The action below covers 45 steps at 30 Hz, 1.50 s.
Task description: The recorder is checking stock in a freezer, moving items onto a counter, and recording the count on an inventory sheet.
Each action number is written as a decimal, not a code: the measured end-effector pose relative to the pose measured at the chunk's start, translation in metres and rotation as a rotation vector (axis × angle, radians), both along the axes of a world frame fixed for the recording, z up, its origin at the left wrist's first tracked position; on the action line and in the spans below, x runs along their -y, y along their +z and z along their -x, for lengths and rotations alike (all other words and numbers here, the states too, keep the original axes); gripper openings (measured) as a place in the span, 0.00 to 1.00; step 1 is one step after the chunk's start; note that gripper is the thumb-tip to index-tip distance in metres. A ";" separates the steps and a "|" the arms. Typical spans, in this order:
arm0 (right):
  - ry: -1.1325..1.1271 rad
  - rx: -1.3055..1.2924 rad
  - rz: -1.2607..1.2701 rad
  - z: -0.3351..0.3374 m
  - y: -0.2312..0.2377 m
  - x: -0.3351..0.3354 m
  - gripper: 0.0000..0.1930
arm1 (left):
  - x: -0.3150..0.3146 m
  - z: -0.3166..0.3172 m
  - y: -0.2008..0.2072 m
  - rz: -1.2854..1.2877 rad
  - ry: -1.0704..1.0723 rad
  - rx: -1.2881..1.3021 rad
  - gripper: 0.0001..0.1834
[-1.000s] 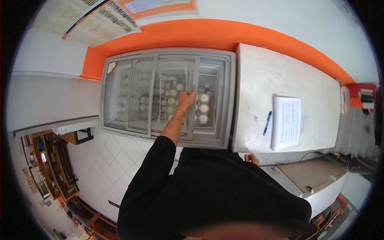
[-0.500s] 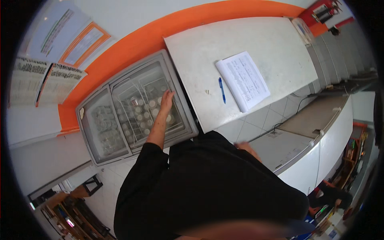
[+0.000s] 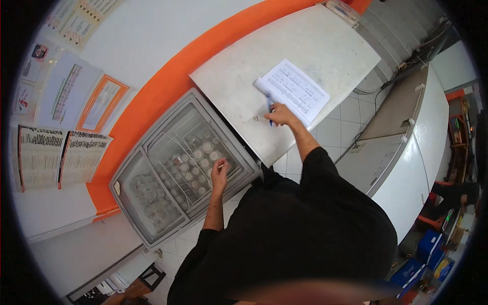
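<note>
My left hand (image 3: 219, 175), its fingers loosely curled together with nothing seen in them, is above the right part of a grey chest freezer (image 3: 207, 96). Below it, several round-lidded containers (image 3: 205, 162) stand in a wire basket (image 3: 178, 190); whether the hand touches the freezer's cover I cannot tell. My right hand (image 3: 281, 115) reaches over the white tabletop (image 3: 229, 71), its fingers closed on a blue pen (image 3: 271, 123), partly hidden by them. Just beyond that hand lies a stack of printed sheets (image 3: 297, 89), its left edge curled up.
Papers (image 3: 63, 94) hang on the wall at the left, above an orange band (image 3: 152, 96). A white cabinet (image 3: 406, 178) stands at the right. Blue boxes (image 3: 406, 274) are at the lower right, near another person's dark-clothed limb (image 3: 450, 195).
My right hand has come from beside my body up to the table and taken hold of the pen. My left hand's fingers, stretched out before, are now curled. The whole view has turned.
</note>
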State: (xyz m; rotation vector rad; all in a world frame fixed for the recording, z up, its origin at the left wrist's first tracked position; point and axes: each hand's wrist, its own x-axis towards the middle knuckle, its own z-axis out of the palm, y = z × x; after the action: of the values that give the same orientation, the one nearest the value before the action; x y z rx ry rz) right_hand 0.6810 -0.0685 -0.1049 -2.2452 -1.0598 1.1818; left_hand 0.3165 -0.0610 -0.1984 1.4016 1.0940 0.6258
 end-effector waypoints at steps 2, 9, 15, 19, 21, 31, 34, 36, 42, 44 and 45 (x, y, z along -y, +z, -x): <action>-0.190 -0.161 -0.160 -0.018 -0.004 0.018 0.23 | 0.006 0.021 -0.008 -0.005 -0.040 -0.012 0.17; -0.219 0.605 -0.078 -0.029 -0.023 0.057 0.25 | 0.015 0.022 -0.009 0.145 -0.189 -0.014 0.15; -0.180 0.673 0.040 -0.027 -0.027 0.059 0.22 | 0.001 -0.068 0.026 0.319 -0.443 -0.014 0.18; -0.165 0.630 -0.016 -0.016 -0.012 0.060 0.20 | -0.002 -0.146 0.036 0.585 -0.539 0.135 0.30; -0.128 0.564 -0.072 0.013 0.024 0.072 0.20 | -0.001 -0.173 0.025 0.794 -0.459 0.387 0.39; -0.342 0.059 -0.678 -0.016 0.049 0.308 0.18 | 0.090 -0.283 0.096 0.946 -0.560 0.422 0.37; -1.023 -0.570 -0.922 -0.034 0.076 0.428 0.17 | 0.134 -0.340 0.133 0.927 -0.727 0.471 0.38; -1.233 -0.521 -1.187 -0.035 0.079 0.488 0.18 | 0.150 -0.376 0.143 0.952 -0.942 0.451 0.41; -1.240 -0.699 -2.111 -0.006 0.079 0.581 0.12 | 0.200 -0.471 0.145 0.850 -1.205 0.131 0.39; -1.291 -0.660 -2.243 0.001 0.094 0.580 0.13 | 0.219 -0.504 0.147 0.906 -1.418 0.007 0.38; -1.302 -0.654 -2.365 0.005 0.105 0.565 0.13 | 0.220 -0.520 0.149 0.926 -1.482 -0.106 0.38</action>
State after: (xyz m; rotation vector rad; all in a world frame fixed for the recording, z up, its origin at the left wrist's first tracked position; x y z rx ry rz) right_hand 0.6761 -0.6333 0.0005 -0.1178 -0.0143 -0.2902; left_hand 0.8364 -0.2808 -0.0497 1.0057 0.1003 -0.9282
